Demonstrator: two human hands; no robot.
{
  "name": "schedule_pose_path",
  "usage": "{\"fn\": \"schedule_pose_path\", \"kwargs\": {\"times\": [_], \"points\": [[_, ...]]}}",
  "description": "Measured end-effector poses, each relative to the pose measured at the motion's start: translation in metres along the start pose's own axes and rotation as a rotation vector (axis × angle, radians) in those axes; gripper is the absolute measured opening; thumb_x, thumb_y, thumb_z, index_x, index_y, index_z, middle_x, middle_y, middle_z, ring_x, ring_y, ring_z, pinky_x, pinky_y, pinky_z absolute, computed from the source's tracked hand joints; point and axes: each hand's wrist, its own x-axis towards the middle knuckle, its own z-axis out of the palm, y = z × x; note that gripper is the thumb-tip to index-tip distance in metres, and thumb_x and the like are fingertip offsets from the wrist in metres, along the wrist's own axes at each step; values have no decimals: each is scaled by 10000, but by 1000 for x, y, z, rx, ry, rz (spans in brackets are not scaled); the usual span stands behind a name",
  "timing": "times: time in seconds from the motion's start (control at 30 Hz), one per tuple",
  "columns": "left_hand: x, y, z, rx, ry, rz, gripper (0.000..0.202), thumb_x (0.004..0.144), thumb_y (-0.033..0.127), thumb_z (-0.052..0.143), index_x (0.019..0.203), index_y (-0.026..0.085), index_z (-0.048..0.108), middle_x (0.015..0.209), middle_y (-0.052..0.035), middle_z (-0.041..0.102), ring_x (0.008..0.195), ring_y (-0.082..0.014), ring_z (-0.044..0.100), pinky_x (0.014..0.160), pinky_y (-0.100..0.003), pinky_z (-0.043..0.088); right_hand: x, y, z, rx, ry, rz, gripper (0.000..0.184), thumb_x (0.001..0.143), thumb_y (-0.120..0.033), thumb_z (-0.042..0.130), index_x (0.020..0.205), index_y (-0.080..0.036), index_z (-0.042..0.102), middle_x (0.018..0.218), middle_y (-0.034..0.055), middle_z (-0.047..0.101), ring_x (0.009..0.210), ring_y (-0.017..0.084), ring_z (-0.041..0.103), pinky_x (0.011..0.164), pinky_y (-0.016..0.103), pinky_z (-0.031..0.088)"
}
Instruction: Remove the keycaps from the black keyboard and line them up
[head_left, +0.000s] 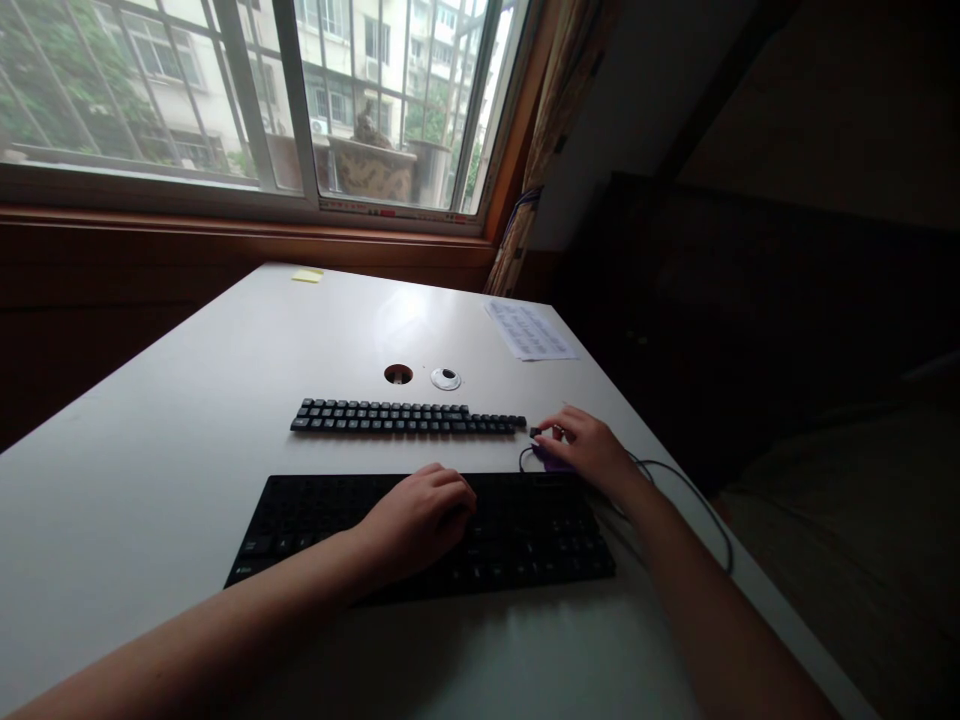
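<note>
A black keyboard base [315, 520] lies on the white table [150, 480] in front of me. My left hand [420, 520] rests on its middle with the fingers curled down. Behind it lie rows of loose black keycaps [405, 417], lined up in a strip. My right hand [589, 448] hovers at the strip's right end, fingers pinched on a small black keycap [535, 432]. Something purple [551, 460] shows under that hand. A thin black cable [697, 500] loops past my right wrist.
A round cable hole [398, 374] and its white cap [445, 378] sit beyond the keycaps. A printed sheet [529, 330] lies at the far right corner, a yellow note [307, 275] at the far edge. The table edge drops off at the right beside dark furniture.
</note>
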Motion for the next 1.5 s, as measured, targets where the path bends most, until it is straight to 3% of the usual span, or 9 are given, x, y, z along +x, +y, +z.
{"fn": "schedule_pose_path", "kwargs": {"times": [0.13, 0.4, 0.6, 0.83, 1.2, 1.5], "points": [[-1, -1, 2, 31, -22, 20, 179, 825, 63, 560, 935, 181, 637, 1016, -56, 678, 964, -202, 596, 884, -339, 508, 9, 21, 10, -51, -123, -7, 134, 839, -321, 643, 880, -217, 717, 799, 16, 603, 718, 164, 591, 702, 293, 458], [0, 1, 1, 39, -43, 15, 170, 818, 57, 560, 909, 180, 634, 1022, -53, 677, 967, -202, 589, 885, -332, 506, 21, 28, 20, -65, -227, -19, 167, 850, -310, 626, 941, -219, 732, 856, 30, 631, 769, 171, 619, 743, 288, 477], [0, 3, -1, 39, -50, 22, 167, 827, 62, 553, 908, 179, 640, 1014, -57, 677, 963, -203, 583, 881, -334, 507, 17, 31, 19, -80, -193, -34, 226, 872, -304, 609, 1048, -220, 723, 934, 49, 661, 804, 181, 627, 794, 306, 489], [1, 2, 0, 38, -52, 30, 164, 818, 59, 553, 887, 180, 639, 999, -62, 680, 956, -216, 577, 871, -351, 508, -2, 31, 16, -71, -107, -97, 257, 915, -342, 561, 1091, -261, 729, 921, 41, 656, 758, 166, 630, 735, 294, 505], [1, 3, -2, 59, -62, 24, 143, 839, 69, 557, 882, 179, 638, 993, -59, 678, 958, -212, 575, 876, -344, 502, -10, 30, 24, -121, -111, -72, 307, 917, -315, 547, 1186, -340, 693, 884, 21, 663, 716, 150, 626, 677, 252, 496], [1, 2, -1, 49, -65, 38, 151, 836, 68, 554, 887, 178, 644, 989, -63, 674, 959, -216, 571, 870, -345, 501, -8, 34, 29, -158, -154, -50, 362, 935, -278, 511, 1268, -350, 636, 917, 14, 642, 747, 142, 617, 730, 251, 489]]}}
